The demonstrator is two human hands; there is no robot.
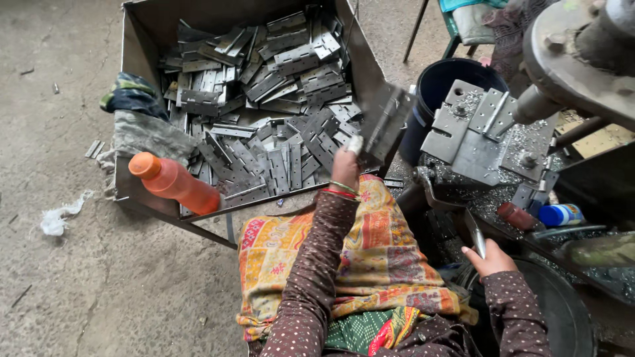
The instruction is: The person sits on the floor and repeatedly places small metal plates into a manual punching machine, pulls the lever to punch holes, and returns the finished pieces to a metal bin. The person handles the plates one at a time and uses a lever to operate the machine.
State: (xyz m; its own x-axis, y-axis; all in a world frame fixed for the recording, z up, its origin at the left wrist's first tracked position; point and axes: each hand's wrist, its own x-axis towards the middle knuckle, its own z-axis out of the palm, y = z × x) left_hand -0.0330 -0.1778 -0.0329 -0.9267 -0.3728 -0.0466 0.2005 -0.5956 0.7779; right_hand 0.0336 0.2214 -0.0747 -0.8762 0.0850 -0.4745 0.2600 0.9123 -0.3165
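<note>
A rough grey concrete floor [59,264] runs under a cluttered metalworking spot. The left hand [346,166] is raised over the person's lap, its fingers closed around a steel hinge [385,125] that tilts up and away from the hand, blurred in the frame. Just beyond and to the left of this hand stands a sheet-metal bin [142,33] heaped with many more hinges [264,112]. An orange plastic bottle [173,183] lies at the bin's near left corner, well apart from the hand, and a bundle of cloth [139,119] hangs over the bin's left wall. The right hand [490,258] sits low on the other side, curled around a slim metal handle [477,239] that sticks up from its grip. Above that hand lies a drilling jig plate [486,135] strewn with metal shavings, with a dark blue bucket [443,82] behind it. A patterned quilt [370,258] covers the lap between both hands.
</note>
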